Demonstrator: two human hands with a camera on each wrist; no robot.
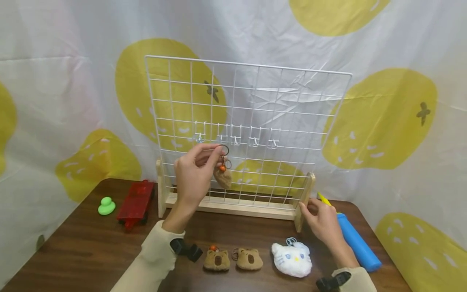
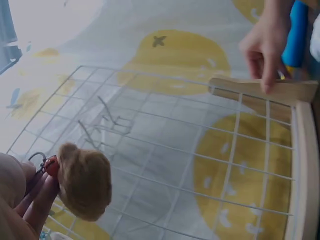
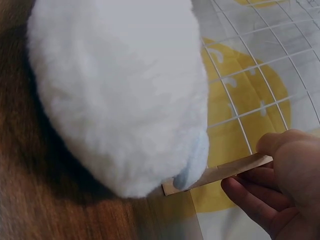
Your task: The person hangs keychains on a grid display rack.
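Between thumb and fingers, my left hand (image 1: 192, 174) pinches the ring of a brown plush keychain (image 1: 223, 179) with an orange bead. The plush hangs in front of a white wire grid rack (image 1: 249, 65), below its row of hooks (image 1: 254, 142). In the left wrist view the plush (image 2: 86, 184) dangles beside the fingertips, its face turned away. My right hand (image 1: 322, 222) grips the wooden side post (image 1: 308, 190) at the rack's right end. The right wrist view shows thumb and fingers on either side of that wood (image 3: 225, 171).
Two brown plush keychains, a left one (image 1: 217, 261) and a right one (image 1: 249, 260), lie in front beside a white cat plush (image 1: 292, 260). At left are a green toy (image 1: 106, 207) and a red cart-like toy (image 1: 135, 202). A blue cylinder (image 1: 359, 243) lies at right.
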